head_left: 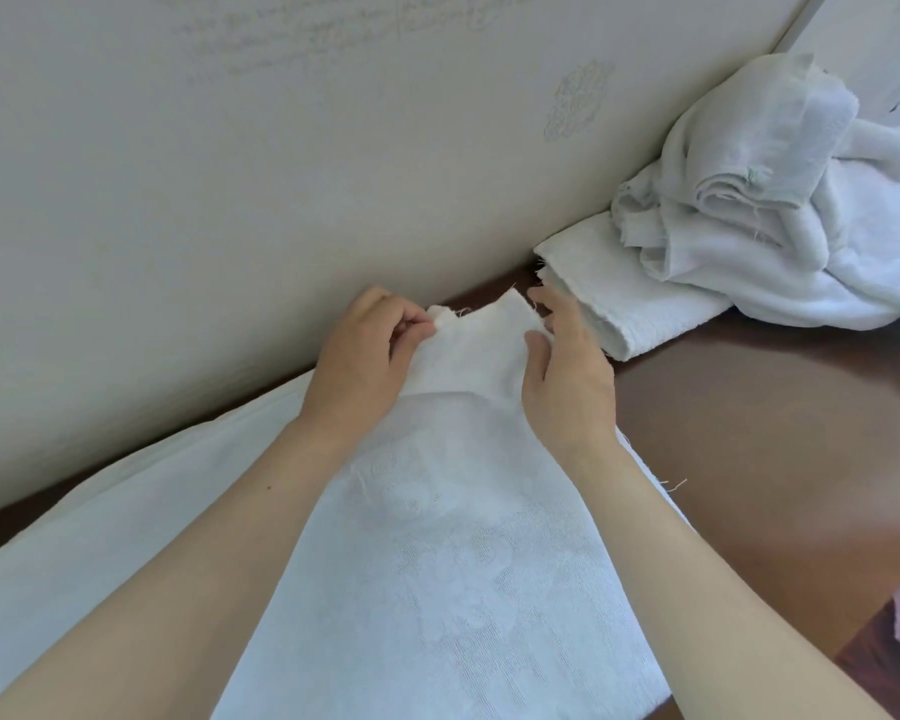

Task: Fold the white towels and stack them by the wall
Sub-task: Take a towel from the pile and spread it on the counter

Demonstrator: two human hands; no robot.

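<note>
While both your forearms (219, 537) are reaching toward 12 o'clock, your left hand (365, 350) and right hand (567, 376) are each pinching a far corner of the white towel (437, 563) spread on the brown table (749, 433) by the wall (230, 174); a folded towel (630, 298) and a crumpled pile (801, 200) are lying at 2 o'clock.

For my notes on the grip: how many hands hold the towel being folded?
2. The left hand pinches the far left corner of the towel; the right hand grips its far right corner. No other hand shows.
</note>
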